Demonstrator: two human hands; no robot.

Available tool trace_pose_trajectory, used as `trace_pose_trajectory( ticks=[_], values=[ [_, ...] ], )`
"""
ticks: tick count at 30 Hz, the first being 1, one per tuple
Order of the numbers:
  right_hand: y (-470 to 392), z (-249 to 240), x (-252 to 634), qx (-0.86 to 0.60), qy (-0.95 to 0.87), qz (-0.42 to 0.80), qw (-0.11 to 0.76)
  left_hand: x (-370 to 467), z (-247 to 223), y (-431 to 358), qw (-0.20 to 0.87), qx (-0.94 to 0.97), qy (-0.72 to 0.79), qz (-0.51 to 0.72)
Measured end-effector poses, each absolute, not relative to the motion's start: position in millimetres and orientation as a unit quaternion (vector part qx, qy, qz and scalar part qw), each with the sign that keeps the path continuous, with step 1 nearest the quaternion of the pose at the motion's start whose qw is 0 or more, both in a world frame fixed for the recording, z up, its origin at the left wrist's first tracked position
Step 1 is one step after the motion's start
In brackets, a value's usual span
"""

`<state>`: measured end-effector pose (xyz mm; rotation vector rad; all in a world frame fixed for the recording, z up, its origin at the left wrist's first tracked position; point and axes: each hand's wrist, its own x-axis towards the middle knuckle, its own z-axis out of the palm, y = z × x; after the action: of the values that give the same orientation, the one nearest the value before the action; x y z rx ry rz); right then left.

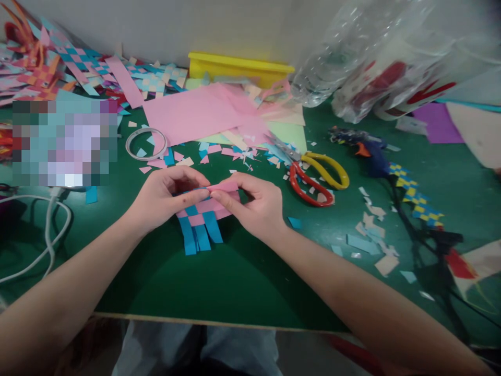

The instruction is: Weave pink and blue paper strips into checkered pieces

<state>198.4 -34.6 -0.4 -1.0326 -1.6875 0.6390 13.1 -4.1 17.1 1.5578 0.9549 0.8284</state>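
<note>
Between my two hands is a small weave of pink and blue paper strips (pixel 197 220), held just above the green table. Loose blue strip ends hang from its lower side, and pink ends stick out to the right. My left hand (pixel 168 198) pinches its upper edge between thumb and fingers. Close beside it, my right hand (pixel 256 201) pinches a pink strip at the top right, the thumb tips almost meeting. Part of the weave is hidden behind the fingers. Scissors (pixel 319 175) with one red and one yellow handle lie right of my right hand.
Pink paper sheets (pixel 188 112) and scraps lie beyond my hands, with a roll of tape (pixel 145 143) at left. A blue glue gun (pixel 368 154) and yellow-blue woven strip (pixel 415 196) lie right. Plastic cups (pixel 422 78) stand behind. A white cable (pixel 49 230) runs at left.
</note>
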Motion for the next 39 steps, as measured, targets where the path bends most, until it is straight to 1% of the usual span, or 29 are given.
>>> trace_pose_trajectory(
  ticks=[7, 24, 36, 39],
  values=[
    [-34.6, 1.0, 196.3, -0.381, -0.71, 0.265, 0.53, 13.6, 18.7, -6.0, 0.521, 0.664, 0.407, 0.349],
    [-34.6, -1.1, 198.5, -0.439, -0.684, 0.244, 0.529, 11.1, 18.7, -3.2, 0.478, 0.655, 0.443, 0.381],
    [-31.8, -5.2, 201.2, -0.464, -0.663, 0.247, 0.533, 11.2, 17.9, -1.6, 0.486, 0.638, 0.457, 0.384],
    [-31.6, -6.0, 201.0, -0.466, -0.651, 0.256, 0.542, 12.0, 15.1, -1.1, 0.511, 0.614, 0.453, 0.397]
  ],
)
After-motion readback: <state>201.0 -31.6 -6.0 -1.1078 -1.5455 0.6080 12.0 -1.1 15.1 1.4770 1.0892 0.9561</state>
